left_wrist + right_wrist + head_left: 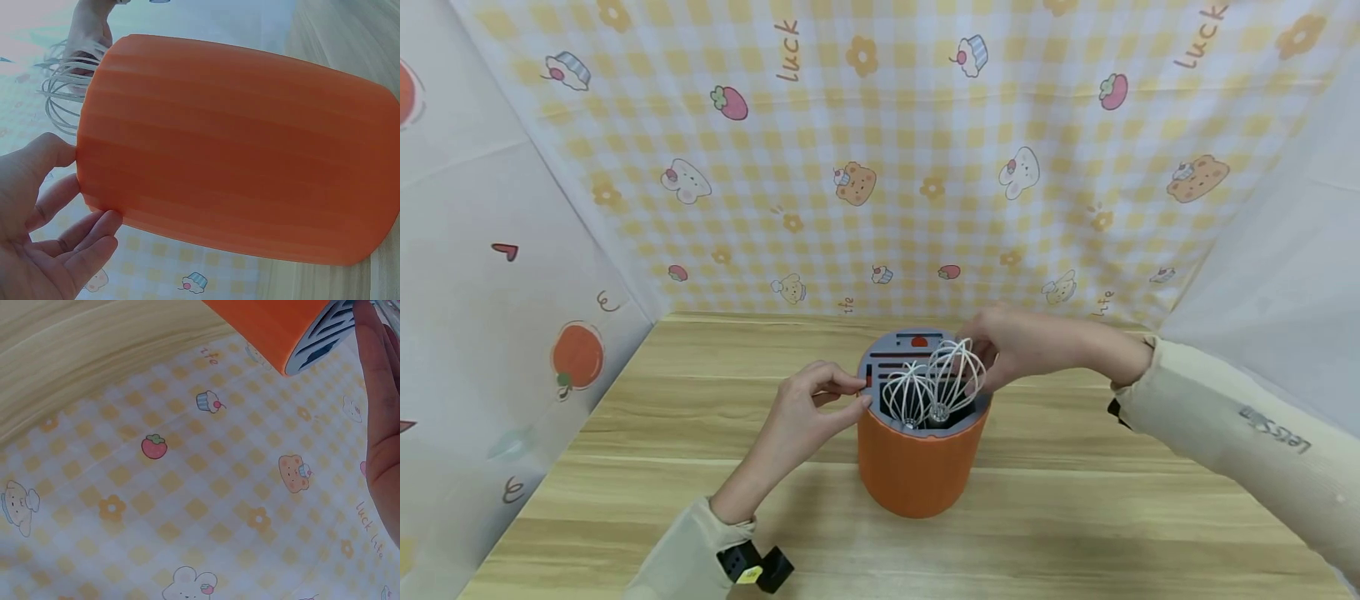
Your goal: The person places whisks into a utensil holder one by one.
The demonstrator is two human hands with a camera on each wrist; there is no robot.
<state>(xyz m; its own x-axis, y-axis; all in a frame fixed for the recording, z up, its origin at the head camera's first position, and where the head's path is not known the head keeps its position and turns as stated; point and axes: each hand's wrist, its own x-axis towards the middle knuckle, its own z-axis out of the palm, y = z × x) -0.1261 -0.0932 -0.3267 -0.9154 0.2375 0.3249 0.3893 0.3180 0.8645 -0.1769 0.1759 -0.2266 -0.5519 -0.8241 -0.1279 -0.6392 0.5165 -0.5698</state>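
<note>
An orange utensil holder (pixel 917 471) with a grey slotted top (pixel 887 343) stands upright on the table. Two wire whisks rise from its front opening, heads up: a smaller whisk (pixel 907 392) on the left and a larger whisk (pixel 957 375) leaning right. My left hand (pixel 808 404) touches the holder's left rim with its fingertips; in the left wrist view, they rest along the orange wall. My right hand (pixel 1011 346) comes from the right and holds the larger whisk by its wires, fingers partly hidden behind them. Both whisk handles are hidden inside the holder.
The wooden table (pixel 1075 517) extends around the holder. Close behind it hangs a yellow checked cloth (pixel 910 233) with cartoon prints. White cloth panels (pixel 482 333) close off the left and right sides.
</note>
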